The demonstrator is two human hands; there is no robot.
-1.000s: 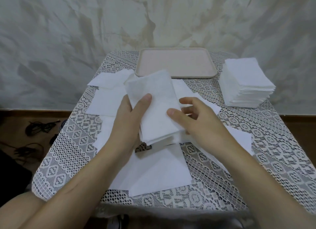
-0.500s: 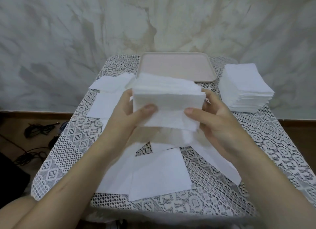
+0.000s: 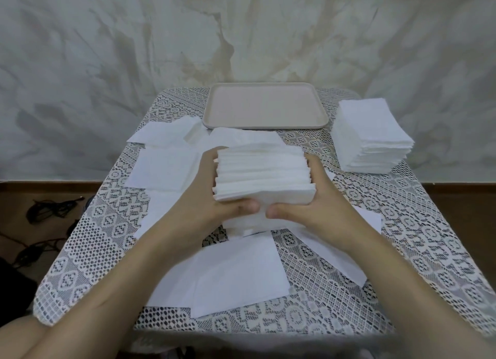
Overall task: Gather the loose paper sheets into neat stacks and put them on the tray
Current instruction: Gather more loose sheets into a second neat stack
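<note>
Backdrop: a mottled grey-white wall (image 3: 107, 63) rises behind the table; dark cables (image 3: 53, 208) lie on the brown floor at the left.
Surface: a table under a white lace cloth (image 3: 429, 238), its left and right edges spreading wider toward the near side.
Tray: a beige rectangular tray with rounded corners (image 3: 265, 106) lies at the far middle, its far rim close to the table's far edge.
Held bundle: a thick bundle of white paper sheets (image 3: 264, 176) stands on edge over the table's middle, its upper edges uneven and slightly fanned. I cannot tell whether its lower edge touches the sheets below.
Left hand: the left hand (image 3: 206, 197) clasps the bundle's left side, thumb pressed on the near face.
Right hand: the right hand (image 3: 319, 205) clasps the right side the same way. The two thumbs nearly meet at the middle, and the fingers behind are hidden.
Finished pile: a tall squared pile of white sheets (image 3: 373, 133) sits at the far right, just beside the tray and near the table's right edge.
Loose sheets: flat white loose sheets (image 3: 236, 272) overlap under the forearms near the front edge. More lie at the left and far left, one corner reaching the tray's near-left corner.
Open room: a narrow band of bare lace separates the bundle from the tray's near rim, and wider bare lace lies at the near right.
</note>
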